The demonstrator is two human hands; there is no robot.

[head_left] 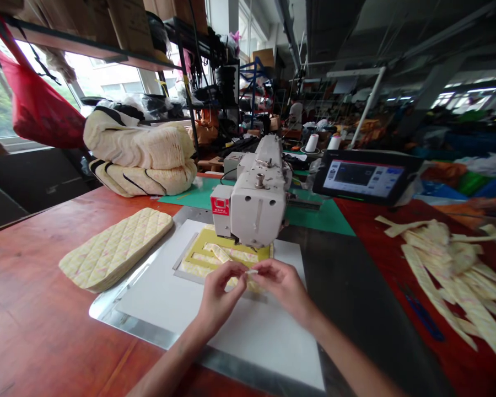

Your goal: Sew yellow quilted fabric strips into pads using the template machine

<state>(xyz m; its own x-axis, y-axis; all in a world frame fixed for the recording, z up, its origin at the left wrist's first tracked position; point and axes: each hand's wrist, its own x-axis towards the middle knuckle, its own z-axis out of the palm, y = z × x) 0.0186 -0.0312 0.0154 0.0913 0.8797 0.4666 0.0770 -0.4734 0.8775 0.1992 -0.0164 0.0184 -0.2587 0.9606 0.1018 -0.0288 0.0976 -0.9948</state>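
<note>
Fingertips pinched, my left hand (pixel 221 295) and my right hand (pixel 287 284) meet over the near edge of a yellow-green template (pixel 197 248). Between them is the end of a small pale fabric strip (pixel 252 271). Quilted yellow fabric and another patterned strip (pixel 217 252) show in the template's slots. The template lies on a white sheet (pixel 165 309) under the head of a white sewing machine (pixel 256 204). My hands cover part of the template's near side.
Left of the sheet is a stack of quilted yellow pads (pixel 116 248); bundled pads (pixel 143 160) sit behind. At right are loose fabric strips (pixel 458 270), blue thread snips (pixel 424 314) and a control screen (pixel 357 175). White thread cones (pixel 311 143) stand behind the machine.
</note>
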